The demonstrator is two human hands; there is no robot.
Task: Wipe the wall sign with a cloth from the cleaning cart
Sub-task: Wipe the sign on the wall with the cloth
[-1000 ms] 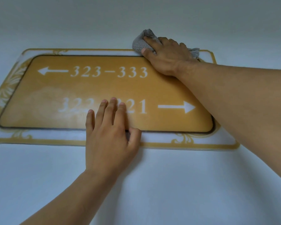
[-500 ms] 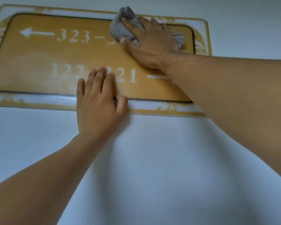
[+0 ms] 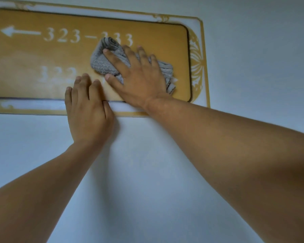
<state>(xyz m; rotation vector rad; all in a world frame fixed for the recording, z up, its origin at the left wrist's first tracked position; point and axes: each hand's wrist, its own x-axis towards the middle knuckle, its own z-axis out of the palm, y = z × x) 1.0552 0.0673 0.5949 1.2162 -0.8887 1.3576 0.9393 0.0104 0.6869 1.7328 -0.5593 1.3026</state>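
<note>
My right hand (image 3: 139,79) has its fingers spread flat, pinning the cloth (image 3: 102,62) to the sign (image 3: 42,55); left hand (image 3: 88,109), fingers together, braces. I'd keep pressure even, overlap strokes.

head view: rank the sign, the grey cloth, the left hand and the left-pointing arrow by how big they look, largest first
1. wall sign, cut off at the left edge
2. left hand
3. grey cloth, partly hidden under the right hand, so its place against the left hand is unsure
4. left-pointing arrow
</note>
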